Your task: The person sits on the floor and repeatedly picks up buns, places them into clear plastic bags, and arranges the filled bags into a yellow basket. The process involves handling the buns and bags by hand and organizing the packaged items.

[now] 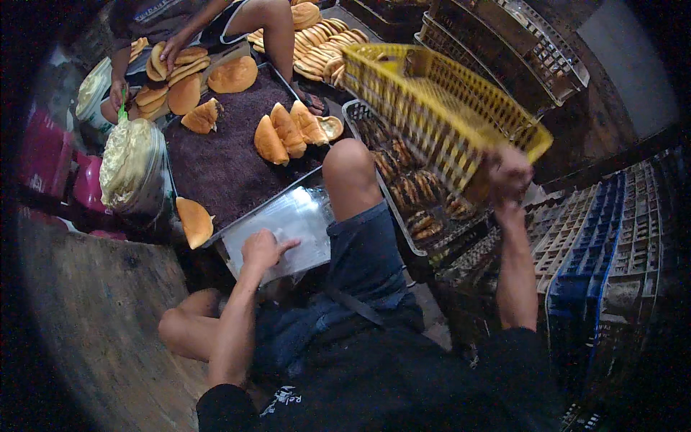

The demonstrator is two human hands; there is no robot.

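Observation:
My right hand (506, 173), smeared by motion, is closed on the near corner of a yellow plastic crate (425, 108). The crate is tilted above a tray (412, 248) of dark-topped breads (425, 193). My left hand (263, 250) lies on a shiny metal sheet (306, 219) by my knee, thumb stretched out and holding nothing. Just beyond that sheet is a wide tray (245, 209) filled with dark purple-brown crumbs (223, 158). Several folded bread buns (270, 140) rest on the crumbs, and one bun (194, 222) leans at the tray's near left corner.
Across the tray, another person's hand (171, 54) touches a bun; their other hand holds a green-handled tool (123, 101) at a tub of pale cream (133, 162). More buns (324, 43) lie behind. Stacked crates (597, 237) stand at the right. Wooden boards (101, 302) fill the left.

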